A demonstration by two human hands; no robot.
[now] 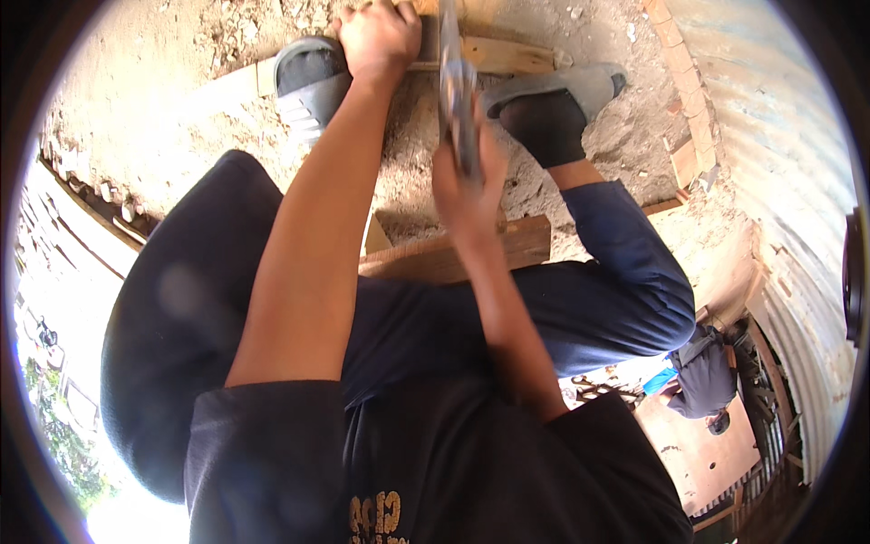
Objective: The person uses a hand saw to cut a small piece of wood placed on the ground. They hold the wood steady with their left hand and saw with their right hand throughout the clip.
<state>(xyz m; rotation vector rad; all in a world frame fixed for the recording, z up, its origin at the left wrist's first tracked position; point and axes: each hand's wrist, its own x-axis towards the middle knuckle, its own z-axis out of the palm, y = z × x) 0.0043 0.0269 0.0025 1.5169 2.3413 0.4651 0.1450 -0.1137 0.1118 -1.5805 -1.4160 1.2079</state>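
Observation:
My right hand (pixel 469 177) is closed round the dark handle of what looks like a handsaw (pixel 450 54). Its narrow grey blade, seen nearly edge-on and smeared by motion, points away past the upper picture edge. At the top, my left hand (pixel 381 38) presses down on wood, its fingers bent over the far side and partly cut off. A pale wooden board (pixel 507 56) lies crosswise beside the blade, between my feet. My left foot in a grey slide sandal (pixel 313 91) and my right foot in another sandal (pixel 603 86) stand at either side of the work.
Behind my hands lies a wooden plank (pixel 512 247), close to my legs. The ground (pixel 634 136) is dirt with chips and rubble. Bricks (pixel 693 100) edge a corrugated metal wall (pixel 788 118) on the right. Another person (pixel 707 376) is by a large wooden sheet (pixel 702 444) at lower right.

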